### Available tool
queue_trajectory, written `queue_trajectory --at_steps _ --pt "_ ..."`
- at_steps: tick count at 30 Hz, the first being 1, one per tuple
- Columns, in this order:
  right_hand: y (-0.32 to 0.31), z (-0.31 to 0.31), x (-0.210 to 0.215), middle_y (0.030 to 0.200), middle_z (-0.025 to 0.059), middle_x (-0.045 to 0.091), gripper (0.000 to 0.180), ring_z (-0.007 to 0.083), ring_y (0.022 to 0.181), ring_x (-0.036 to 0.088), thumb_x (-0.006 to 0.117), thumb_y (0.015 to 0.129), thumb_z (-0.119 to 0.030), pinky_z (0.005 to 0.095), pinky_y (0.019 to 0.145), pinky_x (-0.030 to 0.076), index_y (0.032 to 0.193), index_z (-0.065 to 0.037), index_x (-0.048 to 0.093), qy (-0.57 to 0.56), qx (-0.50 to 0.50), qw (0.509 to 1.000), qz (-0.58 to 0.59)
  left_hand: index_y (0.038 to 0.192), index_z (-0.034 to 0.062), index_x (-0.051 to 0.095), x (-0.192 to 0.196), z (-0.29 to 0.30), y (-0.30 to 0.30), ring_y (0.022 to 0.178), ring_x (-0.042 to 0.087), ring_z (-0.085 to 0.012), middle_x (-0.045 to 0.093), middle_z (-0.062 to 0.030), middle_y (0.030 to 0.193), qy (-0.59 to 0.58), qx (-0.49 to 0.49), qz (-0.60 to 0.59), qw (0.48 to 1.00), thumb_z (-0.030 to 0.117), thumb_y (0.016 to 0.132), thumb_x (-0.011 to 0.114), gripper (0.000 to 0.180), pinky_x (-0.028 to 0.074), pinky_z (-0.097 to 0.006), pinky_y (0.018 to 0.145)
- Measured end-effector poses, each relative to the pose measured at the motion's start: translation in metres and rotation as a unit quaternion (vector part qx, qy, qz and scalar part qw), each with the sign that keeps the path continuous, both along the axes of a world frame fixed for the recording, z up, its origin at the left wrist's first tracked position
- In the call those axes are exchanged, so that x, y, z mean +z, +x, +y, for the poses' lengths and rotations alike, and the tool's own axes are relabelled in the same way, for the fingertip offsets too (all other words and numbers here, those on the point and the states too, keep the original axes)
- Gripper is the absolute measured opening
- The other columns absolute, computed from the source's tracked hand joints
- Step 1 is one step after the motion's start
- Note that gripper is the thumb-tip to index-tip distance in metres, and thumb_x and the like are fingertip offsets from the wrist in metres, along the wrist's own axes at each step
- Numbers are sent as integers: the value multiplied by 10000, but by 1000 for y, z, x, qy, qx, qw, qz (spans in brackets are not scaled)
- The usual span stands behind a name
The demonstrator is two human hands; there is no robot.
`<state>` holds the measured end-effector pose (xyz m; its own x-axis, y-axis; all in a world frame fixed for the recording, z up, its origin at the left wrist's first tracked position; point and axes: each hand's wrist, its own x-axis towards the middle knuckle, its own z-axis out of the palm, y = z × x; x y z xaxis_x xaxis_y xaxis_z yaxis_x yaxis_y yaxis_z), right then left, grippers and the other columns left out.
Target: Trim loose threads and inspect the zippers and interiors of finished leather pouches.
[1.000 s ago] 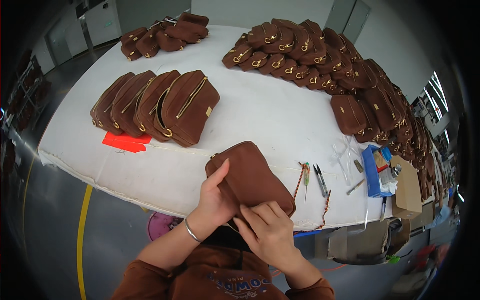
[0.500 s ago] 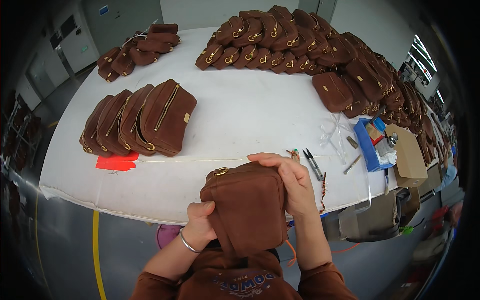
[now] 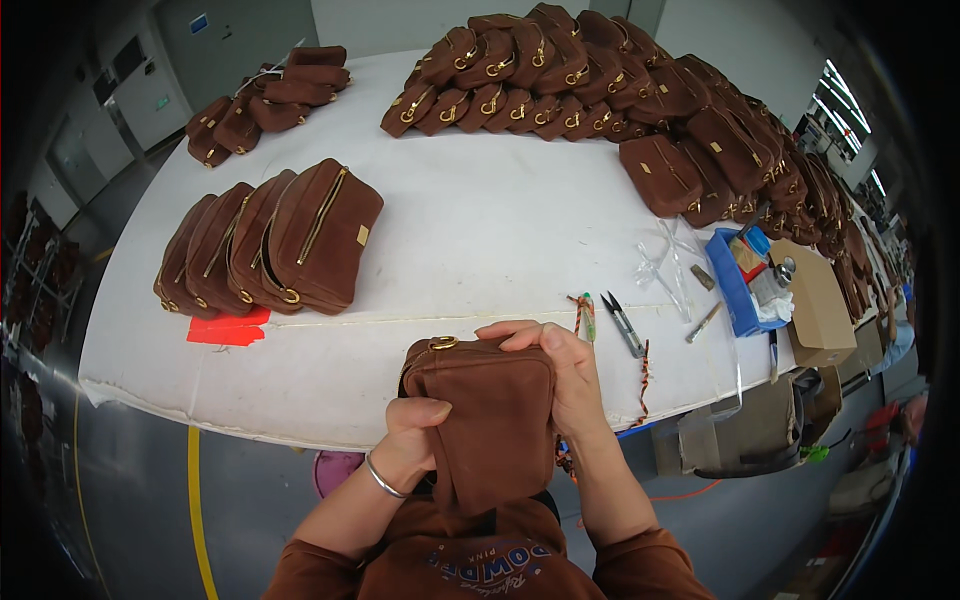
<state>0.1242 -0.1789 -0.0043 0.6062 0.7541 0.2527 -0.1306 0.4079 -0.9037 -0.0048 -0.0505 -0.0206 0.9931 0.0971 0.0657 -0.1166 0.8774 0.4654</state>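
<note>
Close to my body, at the table's front edge, I hold a brown leather bag with its plain broad side turned up. A gold ring sits at its upper left corner. My left hand grips the bag's left side, thumb lying on the face and the other fingers hidden beneath. Wrapped round the upper right corner, my right hand has its fingers over the top edge. The bag's underside is out of sight.
Four-sided white table carries a row of brown bags at left and a large pile of them behind. At right lie thread snips, clear plastic strips, a blue bin and a cardboard box.
The bag has tilted and turned a little, so its face looks narrower. My right hand has shifted slightly left and down with it. My left thumb lies further over the face.
</note>
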Motion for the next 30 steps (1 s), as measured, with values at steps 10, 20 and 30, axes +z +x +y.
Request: queue_trajectory --at_steps 10,20,30 --pt "1 -10 30 1162 249 629 444 281 1052 622 382 1050 -319 391 933 501 967 36 637 56 -50 993 -89 1305 -33 521 39 3 2 1113 611 -253 621 -159 1228 40 -30 -27 998 105 648 686 691 484 -371 969" --pt "15 -20 51 1292 175 581 426 214 1190 552 356 1065 -269 343 1034 414 1324 41 492 64 -111 987 -97 1184 58 635 79 31 34 726 478 -101 519 27 783 598 -6 -49 800 305 759 826 527 406 -266 618" --pt "2 -39 8 1308 156 550 502 223 1212 533 413 1048 -344 371 1039 410 1327 71 458 -55 -152 977 -142 1348 13 464 60 27 11 1045 577 -121 611 -53 1165 173 -7 3 985 108 812 745 612 497 -278 875"
